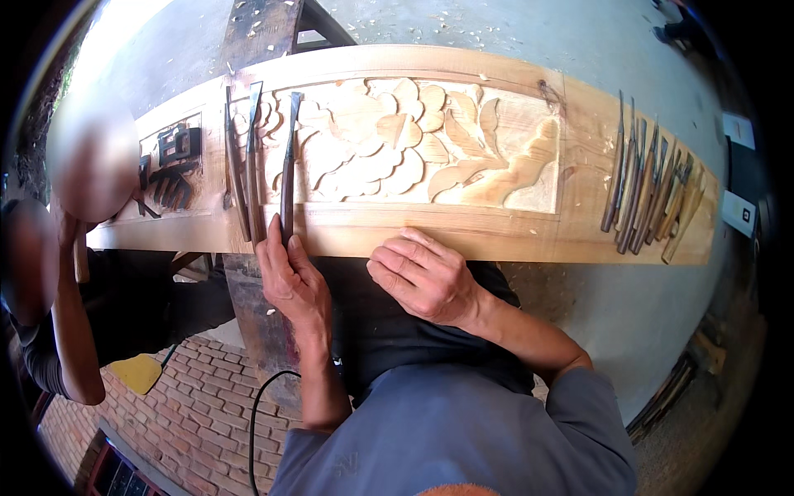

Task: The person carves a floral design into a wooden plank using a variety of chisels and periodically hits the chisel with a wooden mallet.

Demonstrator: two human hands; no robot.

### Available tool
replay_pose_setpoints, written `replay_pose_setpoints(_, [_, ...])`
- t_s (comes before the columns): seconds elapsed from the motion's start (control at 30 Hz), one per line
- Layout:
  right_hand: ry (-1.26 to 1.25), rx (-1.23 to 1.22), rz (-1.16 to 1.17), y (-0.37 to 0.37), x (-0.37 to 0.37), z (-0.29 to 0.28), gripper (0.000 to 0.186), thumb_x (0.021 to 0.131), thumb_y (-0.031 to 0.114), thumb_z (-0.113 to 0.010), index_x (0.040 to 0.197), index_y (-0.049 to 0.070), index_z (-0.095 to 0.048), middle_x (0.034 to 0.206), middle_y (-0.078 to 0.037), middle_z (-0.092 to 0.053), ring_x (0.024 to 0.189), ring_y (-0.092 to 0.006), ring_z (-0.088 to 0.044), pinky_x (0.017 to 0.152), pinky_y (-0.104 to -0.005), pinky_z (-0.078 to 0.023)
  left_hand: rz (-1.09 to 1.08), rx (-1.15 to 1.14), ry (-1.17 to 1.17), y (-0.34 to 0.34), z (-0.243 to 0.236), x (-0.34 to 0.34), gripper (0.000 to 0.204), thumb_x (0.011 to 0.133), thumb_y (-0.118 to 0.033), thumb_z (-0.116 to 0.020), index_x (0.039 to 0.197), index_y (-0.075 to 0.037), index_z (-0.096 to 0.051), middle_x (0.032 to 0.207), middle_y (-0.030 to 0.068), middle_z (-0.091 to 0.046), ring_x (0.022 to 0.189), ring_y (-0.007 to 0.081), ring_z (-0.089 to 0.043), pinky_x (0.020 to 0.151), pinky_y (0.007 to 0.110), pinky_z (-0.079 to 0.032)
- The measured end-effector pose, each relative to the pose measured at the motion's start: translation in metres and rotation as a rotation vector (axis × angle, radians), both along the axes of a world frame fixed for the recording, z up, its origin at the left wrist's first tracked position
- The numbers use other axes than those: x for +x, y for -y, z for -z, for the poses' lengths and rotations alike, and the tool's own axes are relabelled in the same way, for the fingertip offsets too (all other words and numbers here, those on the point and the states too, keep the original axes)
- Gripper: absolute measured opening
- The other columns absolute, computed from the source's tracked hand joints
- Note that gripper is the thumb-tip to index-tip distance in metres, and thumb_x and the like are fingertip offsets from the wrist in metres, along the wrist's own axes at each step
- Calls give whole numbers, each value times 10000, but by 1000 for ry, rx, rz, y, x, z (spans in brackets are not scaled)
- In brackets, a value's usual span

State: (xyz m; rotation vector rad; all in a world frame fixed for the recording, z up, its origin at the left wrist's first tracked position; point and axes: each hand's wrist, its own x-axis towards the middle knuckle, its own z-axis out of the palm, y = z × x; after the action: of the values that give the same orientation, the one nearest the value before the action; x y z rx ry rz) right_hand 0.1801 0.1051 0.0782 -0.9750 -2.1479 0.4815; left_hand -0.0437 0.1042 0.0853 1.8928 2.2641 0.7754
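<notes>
A long pale wooden board (488, 236) lies crosswise in front of me, with a carved flower-and-leaf relief (393, 140) sunk in its middle panel. Three chisels lie on the board left of centre, handles toward me. My left hand (294, 281) is at the near edge, its thumb and index finger closed about the handle end of the rightmost chisel (288, 178). The other two, a slim chisel (236, 178) and a broader chisel (252, 165), lie just left of it. My right hand (426, 277) rests at the board's near edge with fingers curled; its palm side is hidden.
More chisels (645, 186) lie in a row at the board's right end. Black carved characters (175, 161) fill the left panel, beside another person's arm (73, 331). A dark timber support (263, 33) runs under the board. Wood chips lie about; a black cable (253, 422) crosses the brick floor.
</notes>
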Motion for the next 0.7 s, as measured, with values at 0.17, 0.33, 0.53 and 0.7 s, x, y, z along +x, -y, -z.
replay_pose_setpoints(0.17, [34,-4,22,-2,4,9,189,879,48,-810,1064,16,-825,1078,-89,-793,1059,-268,-777,1005,-435,-644,-91,63,-201,-2,13,2,355,1024,-243,-822,1360,-137,-773,1058,64,-745,837,332,-786,658,453,-607])
replay_pose_setpoints(0.33, [12,28,49,-6,-3,7,172,859,25,-859,1029,43,-840,1048,-72,-816,1014,-261,-790,943,-398,-642,-127,67,-253,-11,2,1,240,948,-299,-873,1132,-160,-807,928,41,-696,754,280,-720,645,429,-562])
replay_pose_setpoints(0.53, [3,74,59,-6,-10,7,165,866,21,-856,1029,43,-836,1048,-72,-815,1004,-262,-792,917,-399,-643,-110,132,-262,-28,-1,-12,177,944,-306,-871,1023,-171,-788,832,45,-625,753,276,-677,654,440,-537])
replay_pose_setpoints(0.7, [-26,34,84,-6,-8,6,200,851,4,-860,1041,51,-823,1047,-72,-817,997,-274,-794,908,-405,-644,-177,238,-145,-42,5,-30,164,965,-295,-860,1027,-159,-793,928,42,-720,838,294,-743,671,442,-573])
